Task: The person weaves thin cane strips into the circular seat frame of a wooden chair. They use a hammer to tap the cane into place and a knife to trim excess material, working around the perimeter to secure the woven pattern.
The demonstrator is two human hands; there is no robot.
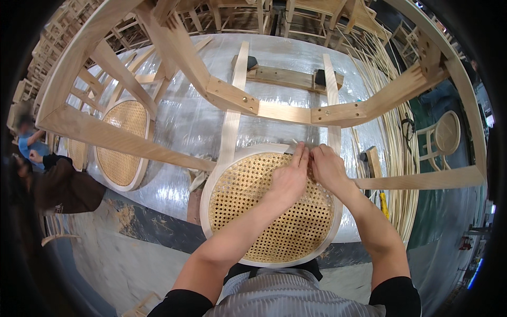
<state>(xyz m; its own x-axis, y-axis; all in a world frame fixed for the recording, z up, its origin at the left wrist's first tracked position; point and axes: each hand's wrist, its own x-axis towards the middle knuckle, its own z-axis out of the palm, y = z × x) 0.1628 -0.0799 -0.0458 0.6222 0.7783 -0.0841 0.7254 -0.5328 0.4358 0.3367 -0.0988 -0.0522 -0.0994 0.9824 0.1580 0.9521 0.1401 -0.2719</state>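
Note:
In front of me lies a round woven cane panel [272, 211], set in a pale round wooden frame [207, 211] that is part of a wooden chair. At its far rim my left hand [291, 177] presses its fingers together, closed, with a small pale end sticking up beside the fingertips. My right hand [328, 168] is right beside it, its fingers curled and pinched at the same rim. What the fingertips hold is too small and hidden to name. Beyond both hands rises the chair's curved wooden crosspiece [285, 112], with screw holes in it.
A second cane panel [122, 142] in a frame lies to the left on the plastic-covered table [185, 119]. Long cane strips [393, 132] run along the right, near a yellow-handled tool [383, 205]. A wooden bar [288, 78] lies at the back. Another person [68, 182] is at far left.

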